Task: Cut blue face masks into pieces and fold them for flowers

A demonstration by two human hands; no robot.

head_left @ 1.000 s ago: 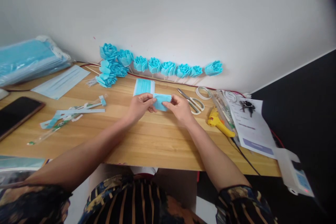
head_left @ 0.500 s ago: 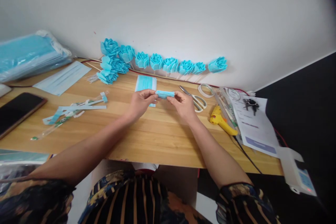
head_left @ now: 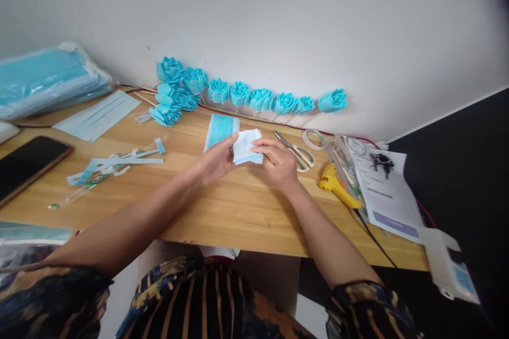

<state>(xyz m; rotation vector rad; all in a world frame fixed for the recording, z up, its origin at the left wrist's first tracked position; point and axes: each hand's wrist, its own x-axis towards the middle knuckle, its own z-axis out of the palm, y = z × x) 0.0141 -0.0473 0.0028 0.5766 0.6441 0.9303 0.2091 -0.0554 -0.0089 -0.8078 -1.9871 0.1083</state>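
Observation:
Between my two hands is a small stack of square mask-fabric pieces [head_left: 246, 146], its white face toward me and blue layers showing along the lower edge. My left hand [head_left: 218, 161] grips the stack's left side, with the thumb at the top left corner. From the right, my right hand [head_left: 277, 163] holds it, fingers lying over the white face. Just behind my left hand lies a flat blue and white mask piece [head_left: 220, 128], partly covered. Scissors with pale handles [head_left: 301, 158] rest to the right of my right hand.
Several blue fabric flowers [head_left: 261, 99] on sticks line the wall. At left are a bag of masks [head_left: 47, 77], a pale sheet [head_left: 99, 115], cut strips [head_left: 127, 161] and a phone [head_left: 32, 164]. A tape roll [head_left: 314, 139], yellow glue gun [head_left: 337, 185] and paper with keys [head_left: 392, 198] sit right.
The stack, seen edge-on before, has been turned so its white square face shows. My right fingers have shifted onto that face, and my left hand has opened out somewhat around its side.

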